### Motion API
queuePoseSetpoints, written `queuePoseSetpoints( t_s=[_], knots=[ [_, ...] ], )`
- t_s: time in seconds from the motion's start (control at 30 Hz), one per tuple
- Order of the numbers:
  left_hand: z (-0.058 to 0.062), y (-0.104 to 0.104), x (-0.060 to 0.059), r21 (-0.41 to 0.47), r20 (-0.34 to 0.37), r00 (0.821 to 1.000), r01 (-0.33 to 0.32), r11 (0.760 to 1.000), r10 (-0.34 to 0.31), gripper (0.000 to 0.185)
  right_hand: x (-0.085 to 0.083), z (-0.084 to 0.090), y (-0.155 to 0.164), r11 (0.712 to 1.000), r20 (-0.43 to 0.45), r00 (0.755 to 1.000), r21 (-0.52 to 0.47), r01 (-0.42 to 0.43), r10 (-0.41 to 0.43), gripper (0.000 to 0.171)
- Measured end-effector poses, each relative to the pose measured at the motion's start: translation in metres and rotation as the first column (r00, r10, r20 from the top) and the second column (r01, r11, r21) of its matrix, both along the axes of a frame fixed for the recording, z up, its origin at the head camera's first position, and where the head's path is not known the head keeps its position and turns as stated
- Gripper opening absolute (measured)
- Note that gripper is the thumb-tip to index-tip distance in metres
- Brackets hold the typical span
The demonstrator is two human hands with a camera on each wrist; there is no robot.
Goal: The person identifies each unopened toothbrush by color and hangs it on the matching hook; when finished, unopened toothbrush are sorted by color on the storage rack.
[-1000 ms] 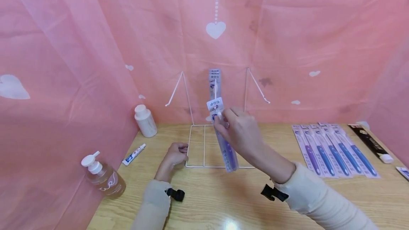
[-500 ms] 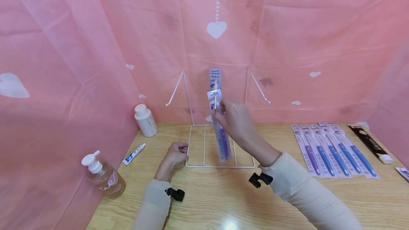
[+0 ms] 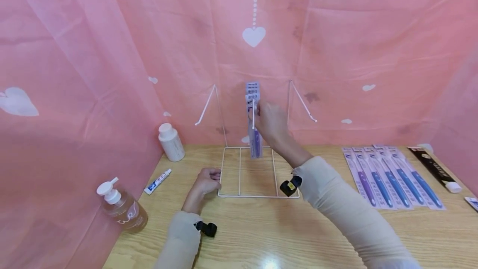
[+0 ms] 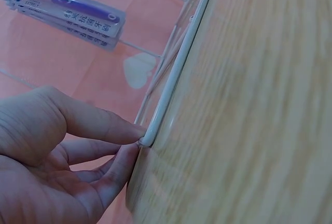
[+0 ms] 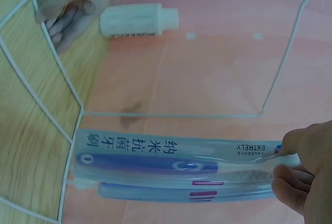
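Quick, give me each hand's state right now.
Left hand: fingers curled, pinching the corner of the wire rack.
Right hand: pinching the top of a packaged toothbrush at the rack's hook.

Left edge: pump bottle (image 3: 120,209), toothpaste tube (image 3: 157,181), white bottle (image 3: 171,142).
Right side: five packaged toothbrushes (image 3: 392,177) in a row, black box (image 3: 433,168).
Backdrop: pink heart-print cloth (image 3: 112,45).

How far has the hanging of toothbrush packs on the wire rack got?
Done: some packs already hang on the middle hook. In hand: the right hand holds another pack at that hook, while the left hand touches the rack base corner. Left: about five packs lie flat on the table; both side hooks are bare.
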State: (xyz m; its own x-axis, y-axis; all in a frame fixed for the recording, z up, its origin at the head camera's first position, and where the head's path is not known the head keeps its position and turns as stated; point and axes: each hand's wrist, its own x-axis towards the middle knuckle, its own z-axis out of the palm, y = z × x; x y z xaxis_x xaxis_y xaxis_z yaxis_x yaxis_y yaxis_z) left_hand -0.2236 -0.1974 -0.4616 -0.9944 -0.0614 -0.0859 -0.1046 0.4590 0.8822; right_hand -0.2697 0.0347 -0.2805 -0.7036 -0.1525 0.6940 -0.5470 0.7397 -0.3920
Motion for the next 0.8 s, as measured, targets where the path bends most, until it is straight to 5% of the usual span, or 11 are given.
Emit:
queuePoseSetpoints(
  t_s=[0.43,0.8],
  knots=[
    [0.001,-0.006,0.001,0.005,0.007,1.0,-0.006,1.0,0.006,0.06,-0.021,0.003,-0.009,1.0,0.055,0.998,0.016,0.022,-0.023,0.017],
    [-0.002,-0.006,0.005,0.022,-0.014,1.0,0.0,1.0,0.0,0.059,-0.015,-0.007,-0.003,0.999,0.062,0.998,-0.039,-0.005,0.007,0.029]
  ],
)
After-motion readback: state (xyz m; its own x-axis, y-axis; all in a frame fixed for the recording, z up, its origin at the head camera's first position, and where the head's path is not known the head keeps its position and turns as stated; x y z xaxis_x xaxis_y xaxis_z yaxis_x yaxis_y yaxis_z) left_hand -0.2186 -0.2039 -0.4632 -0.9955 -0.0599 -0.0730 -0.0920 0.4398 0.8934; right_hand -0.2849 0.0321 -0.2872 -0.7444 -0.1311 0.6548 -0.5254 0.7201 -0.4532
